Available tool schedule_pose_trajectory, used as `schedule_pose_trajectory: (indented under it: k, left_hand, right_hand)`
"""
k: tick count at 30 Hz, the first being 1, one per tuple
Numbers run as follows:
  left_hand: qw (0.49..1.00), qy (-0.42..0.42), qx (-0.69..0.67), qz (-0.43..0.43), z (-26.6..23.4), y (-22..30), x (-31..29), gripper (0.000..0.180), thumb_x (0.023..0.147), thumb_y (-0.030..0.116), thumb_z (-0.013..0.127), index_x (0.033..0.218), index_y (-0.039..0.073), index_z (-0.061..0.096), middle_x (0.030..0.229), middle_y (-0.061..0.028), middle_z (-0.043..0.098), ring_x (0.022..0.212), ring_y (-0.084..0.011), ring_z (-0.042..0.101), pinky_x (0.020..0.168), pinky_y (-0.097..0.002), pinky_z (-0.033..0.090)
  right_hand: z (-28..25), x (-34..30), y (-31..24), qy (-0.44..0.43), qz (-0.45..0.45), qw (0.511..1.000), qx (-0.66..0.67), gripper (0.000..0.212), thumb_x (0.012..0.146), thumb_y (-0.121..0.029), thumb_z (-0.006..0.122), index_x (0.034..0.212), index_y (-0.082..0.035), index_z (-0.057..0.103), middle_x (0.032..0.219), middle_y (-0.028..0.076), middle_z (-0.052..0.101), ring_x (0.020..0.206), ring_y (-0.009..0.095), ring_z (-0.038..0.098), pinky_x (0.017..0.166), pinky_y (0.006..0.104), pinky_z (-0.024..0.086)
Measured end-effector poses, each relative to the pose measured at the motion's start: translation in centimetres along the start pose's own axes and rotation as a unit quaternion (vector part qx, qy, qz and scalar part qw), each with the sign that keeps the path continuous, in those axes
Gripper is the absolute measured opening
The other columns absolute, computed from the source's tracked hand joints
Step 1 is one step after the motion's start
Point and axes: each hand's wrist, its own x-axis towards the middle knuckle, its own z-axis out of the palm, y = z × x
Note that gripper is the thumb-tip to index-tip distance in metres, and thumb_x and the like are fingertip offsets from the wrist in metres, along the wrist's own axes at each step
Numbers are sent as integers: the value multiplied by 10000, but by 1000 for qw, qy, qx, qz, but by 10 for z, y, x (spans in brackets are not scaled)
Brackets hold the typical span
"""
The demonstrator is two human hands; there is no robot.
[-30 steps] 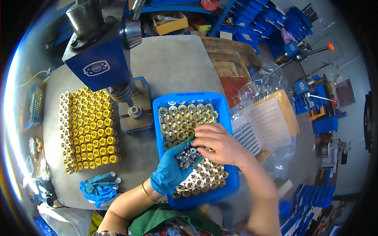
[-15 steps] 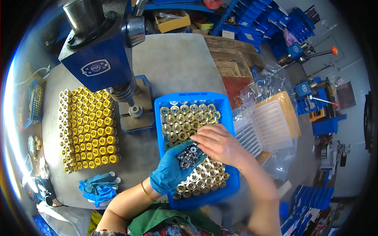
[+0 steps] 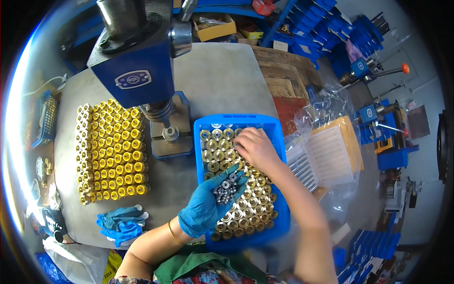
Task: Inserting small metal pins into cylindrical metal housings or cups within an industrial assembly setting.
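My left hand (image 3: 197, 208), in a blue glove, is cupped palm up over the blue bin (image 3: 198, 151). In its palm lies a heap of small silvery ring-shaped metal parts (image 3: 226, 190). Rows of round brass-coloured and silvery fittings (image 3: 248, 213) stand upright in the bin. My bare right hand (image 3: 257, 149) reaches to the far right part of these rows. Its fingers are bent down onto the fittings; whatever is between the fingertips is hidden.
A blue bench press (image 3: 132, 78) stands beyond the bin to the left, with a round metal piece (image 3: 170, 133) under its spindle. Rows of yellow-topped fittings (image 3: 116, 156) fill the left of the table. Crumpled blue gloves (image 3: 122, 225) lie nearer; bagged metal rods (image 3: 302, 168) lie right.
My right hand has moved from over the left palm to the far rows of the bin. The left hand has opened out a little, with the metal parts still in it. The view has shifted slightly.
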Motion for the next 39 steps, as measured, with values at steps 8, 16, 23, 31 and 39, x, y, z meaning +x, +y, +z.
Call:
schedule_pose_trajectory:
  k: [8,16,23,31,39]
  left_hand:
    - [999,-34,-7,24,-5,4,-11,407,951,167,446,1314,-17,456,1238,-134,563,1163,-246,539,1079,-410,384]
    - [999,-27,-27,9,-21,-2,-10,330,958,151,461,1241,-4,529,1167,-117,607,1065,-228,596,999,-380,466]
    - [999,17,-29,40,-8,10,-24,297,969,152,476,1219,8,547,1127,-98,624,1033,-218,609,983,-373,477]
    - [997,24,-63,49,0,18,-28,335,952,137,513,1261,8,510,1207,-110,579,1094,-207,572,1005,-364,454]
    - [999,-12,-29,40,-8,11,-23,313,965,172,464,1231,28,547,1164,-88,608,1063,-179,589,981,-352,459]
  right_hand:
    - [-48,-15,-51,-3,12,983,185,183,783,-178,698,941,-84,693,1040,51,653,1135,210,539,981,390,379]
    - [-60,-16,-68,-33,-101,989,100,180,767,-145,707,920,-52,684,1025,49,648,1095,205,557,940,393,398]
    - [-25,6,-46,-25,24,955,293,168,771,-106,673,920,-31,654,992,88,640,994,249,592,872,367,451]
    - [6,5,-20,26,-64,997,-18,179,781,-114,663,940,-32,663,1004,70,646,1047,239,571,919,405,411]
    - [-63,-7,-80,-14,-102,980,168,193,755,-109,726,935,-47,693,1021,78,653,1097,246,572,935,393,417]
